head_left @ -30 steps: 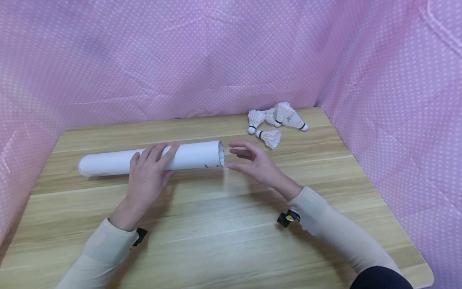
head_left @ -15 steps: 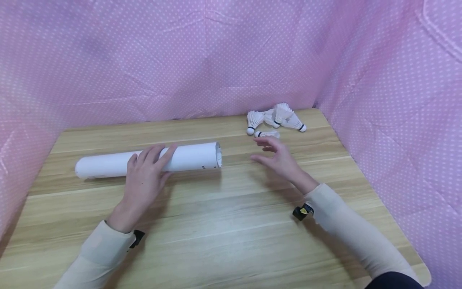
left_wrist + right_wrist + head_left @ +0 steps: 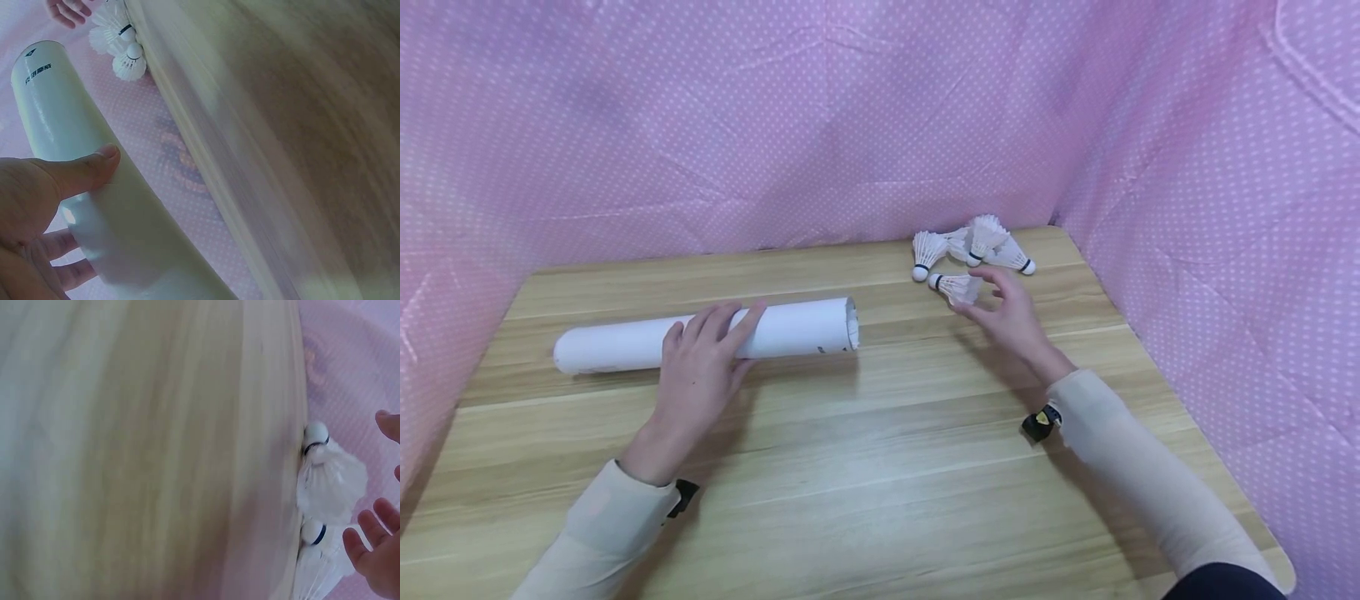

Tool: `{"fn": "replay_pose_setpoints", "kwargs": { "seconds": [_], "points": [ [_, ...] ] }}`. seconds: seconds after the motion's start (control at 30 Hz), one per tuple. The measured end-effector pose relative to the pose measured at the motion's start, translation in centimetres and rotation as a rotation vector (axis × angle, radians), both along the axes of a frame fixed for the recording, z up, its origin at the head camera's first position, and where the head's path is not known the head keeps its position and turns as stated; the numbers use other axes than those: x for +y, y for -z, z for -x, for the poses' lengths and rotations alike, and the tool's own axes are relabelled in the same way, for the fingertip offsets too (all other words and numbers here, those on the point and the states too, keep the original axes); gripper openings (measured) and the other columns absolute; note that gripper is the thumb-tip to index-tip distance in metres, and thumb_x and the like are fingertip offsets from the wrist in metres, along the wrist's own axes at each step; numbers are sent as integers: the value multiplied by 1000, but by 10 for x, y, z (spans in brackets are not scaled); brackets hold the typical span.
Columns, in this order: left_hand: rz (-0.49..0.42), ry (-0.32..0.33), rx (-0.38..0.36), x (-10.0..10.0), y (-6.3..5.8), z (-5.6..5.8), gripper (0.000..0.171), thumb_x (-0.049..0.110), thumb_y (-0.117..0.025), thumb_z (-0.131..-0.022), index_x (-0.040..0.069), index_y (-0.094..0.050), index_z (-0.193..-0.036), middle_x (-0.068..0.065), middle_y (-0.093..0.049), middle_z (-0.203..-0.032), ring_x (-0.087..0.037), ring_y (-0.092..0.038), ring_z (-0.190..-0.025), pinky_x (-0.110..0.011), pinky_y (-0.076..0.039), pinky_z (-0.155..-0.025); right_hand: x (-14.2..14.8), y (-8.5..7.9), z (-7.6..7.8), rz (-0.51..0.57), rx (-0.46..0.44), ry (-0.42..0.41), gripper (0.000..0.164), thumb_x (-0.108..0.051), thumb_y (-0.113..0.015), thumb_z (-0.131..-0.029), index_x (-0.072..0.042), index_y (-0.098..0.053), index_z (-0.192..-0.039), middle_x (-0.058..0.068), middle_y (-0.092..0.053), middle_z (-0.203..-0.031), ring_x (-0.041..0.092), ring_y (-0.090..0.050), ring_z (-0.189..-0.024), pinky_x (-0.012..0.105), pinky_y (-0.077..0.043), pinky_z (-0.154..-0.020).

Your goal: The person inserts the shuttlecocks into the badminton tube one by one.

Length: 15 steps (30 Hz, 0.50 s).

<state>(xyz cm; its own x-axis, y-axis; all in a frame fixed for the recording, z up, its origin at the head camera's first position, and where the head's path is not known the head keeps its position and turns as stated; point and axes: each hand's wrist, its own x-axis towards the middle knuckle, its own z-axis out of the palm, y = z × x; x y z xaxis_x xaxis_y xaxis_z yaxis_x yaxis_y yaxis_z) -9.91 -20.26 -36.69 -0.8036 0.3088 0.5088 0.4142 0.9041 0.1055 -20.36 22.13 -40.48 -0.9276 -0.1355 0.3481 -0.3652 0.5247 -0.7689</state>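
Observation:
My left hand (image 3: 695,371) grips a white shuttlecock tube (image 3: 805,327) that lies sideways. In the left wrist view its thumb presses along the tube (image 3: 75,119), which has dark printing near the far end. The tube's right end is open, and something white shows just inside. My right hand (image 3: 1013,321) is beside the nearest feather shuttlecock (image 3: 953,287), thumb and fingers apart around its skirt; the head view does not settle whether they touch it. In the right wrist view the fingers (image 3: 375,537) are spread with nothing between them.
Several more shuttlecocks (image 3: 988,237) lie heaped at the table's back right, cork ends towards the front. The wooden table (image 3: 850,483) ends against pink dotted cloth (image 3: 820,125) at the back and sides. A small black camera sits on each wrist.
My right hand has moved from the tube's open end, rightwards, to the nearest shuttlecock. The left hand stays on the tube, which has shifted slightly left in view.

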Motion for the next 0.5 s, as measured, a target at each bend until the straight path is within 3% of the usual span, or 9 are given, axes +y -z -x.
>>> {"fn": "replay_pose_setpoints", "kwargs": {
  "seconds": [0.23, 0.5],
  "points": [
    [-2, -2, -14, 0, -1, 0, 87, 2, -91, -68, 21, -54, -145, -17, -56, -133, -44, -52, -121, -72, -37, -94, 7, 6, 9, -33, -113, 15, 71, -19, -88, -78, -6, -54, -139, 18, -46, -143, 42, -45, -129, 57, -41, -105],
    [-4, -3, -23, 1, -1, 0, 88, 2, -90, -69, 22, -52, -145, -17, -55, -134, -44, -51, -122, -73, -36, -95, 9, 10, 18, -9, -224, 8, 83, -17, -89, -77, -7, -46, -147, 22, -35, -148, 44, -43, -133, 52, -42, -107]
  ]
}}
